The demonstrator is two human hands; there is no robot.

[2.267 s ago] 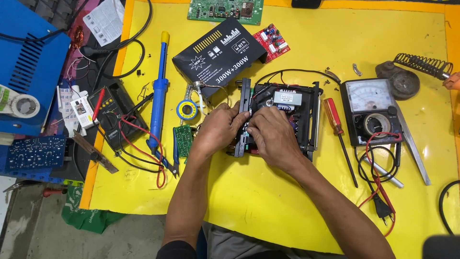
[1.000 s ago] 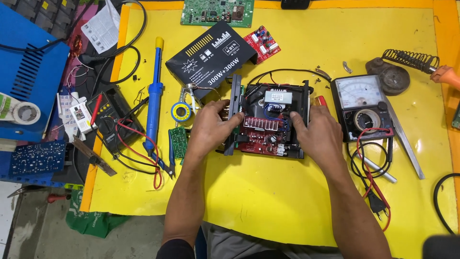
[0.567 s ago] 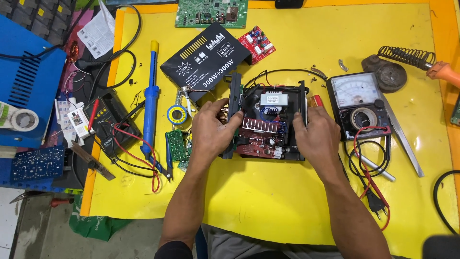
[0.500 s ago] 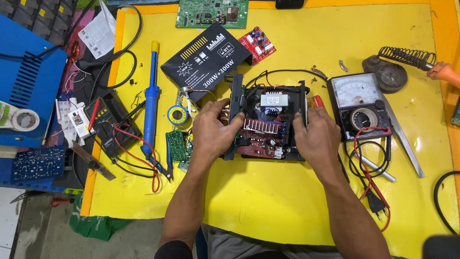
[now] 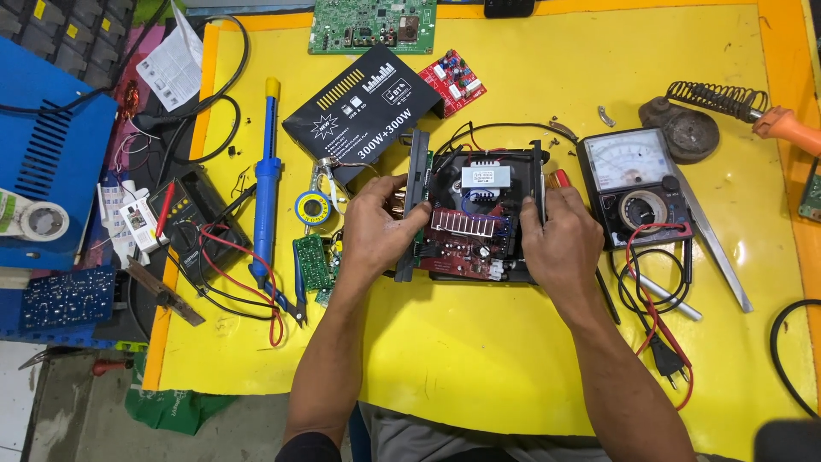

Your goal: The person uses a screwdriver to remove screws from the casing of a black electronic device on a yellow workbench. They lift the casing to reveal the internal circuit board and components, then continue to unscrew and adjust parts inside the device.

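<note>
Both hands, left hand (image 5: 376, 229) and right hand (image 5: 560, 239), grip the open amplifier chassis (image 5: 475, 214) at frame centre with closed fingers; its loose black wires could snag.

Green circuit board (image 5: 372, 24): top cut off by the frame edge.
Soldering iron (image 5: 785, 128): handle runs past the right edge.
Red-handled screwdriver (image 5: 559, 178): mostly hidden behind the right hand (image 5: 560, 244).

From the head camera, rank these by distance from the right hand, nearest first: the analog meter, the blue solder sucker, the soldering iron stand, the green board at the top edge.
1. Analog meter, just beside the right hand, on its outer side.
2. Soldering iron stand, up at the far right.
3. Green board, at the top edge, left of centre.
4. Blue solder sucker, far across, beyond the left hand.
</note>
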